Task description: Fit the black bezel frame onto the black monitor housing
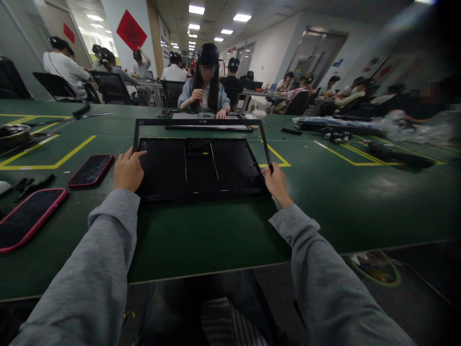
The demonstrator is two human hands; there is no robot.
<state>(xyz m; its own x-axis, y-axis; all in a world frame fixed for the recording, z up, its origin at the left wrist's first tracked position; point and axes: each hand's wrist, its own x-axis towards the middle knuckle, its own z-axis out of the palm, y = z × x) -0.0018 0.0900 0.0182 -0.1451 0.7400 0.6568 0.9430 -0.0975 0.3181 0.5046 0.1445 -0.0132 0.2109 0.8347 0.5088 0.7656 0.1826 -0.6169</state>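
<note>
A thin black monitor bezel (169, 122) is tilted up above the table, its far bar raised and a small light logo at the bar's middle. Behind its opening lies a black monitor back cover (162, 166), inner side up, with two narrow metal strips running across its middle. My left hand (127, 170) is closed round the left side of the bezel, index finger stretched along it. On the right side, my right hand (277, 185) pinches the bezel between thumb and fingers. Whether the near bar of the bezel touches the cover, I cannot tell.
Two phones in red-pink cases (90, 170) lie on the left, beside black parts (34, 186). Across the green table (216, 240) a person (207, 91) sits at another flat panel (176, 116). A power tool (399, 154) and plastic-wrapped parts (334, 124) are at right.
</note>
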